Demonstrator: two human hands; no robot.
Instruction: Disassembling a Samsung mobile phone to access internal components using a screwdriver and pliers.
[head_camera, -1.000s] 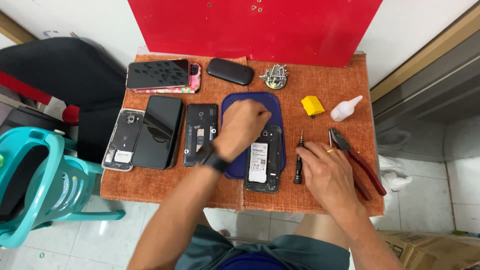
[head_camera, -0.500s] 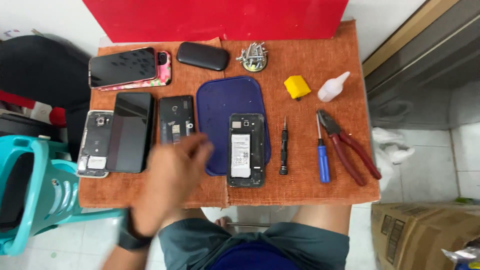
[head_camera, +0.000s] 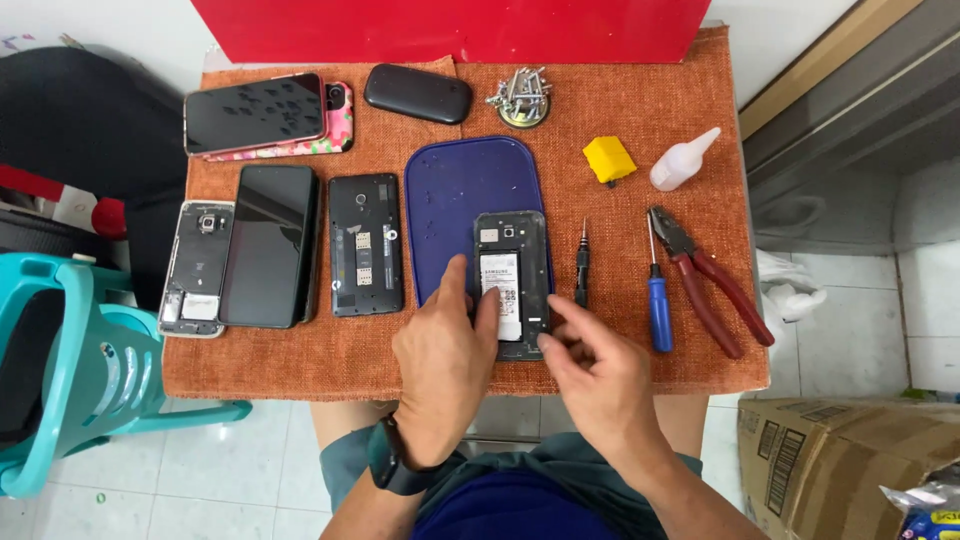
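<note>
A left hand (head_camera: 445, 365) and a right hand (head_camera: 592, 372) meet over a black smartphone with its back cover off (head_camera: 512, 282), lying on a dark blue oval work mat (head_camera: 465, 190) on an orange cloth-covered table (head_camera: 650, 90). Left fingers rest on the battery; right fingertips, loosely curled, touch the phone's lower edge. A small black screwdriver (head_camera: 582, 266) lies just beside it

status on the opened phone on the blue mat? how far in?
Done: the back cover is off the black opened phone on the blue mat, its white-labelled battery exposed. In hand: left hand and right hand both touch its lower end. Left: battery sits in place; the small black screwdriver and blue-handled screwdriver lie unused.
</note>
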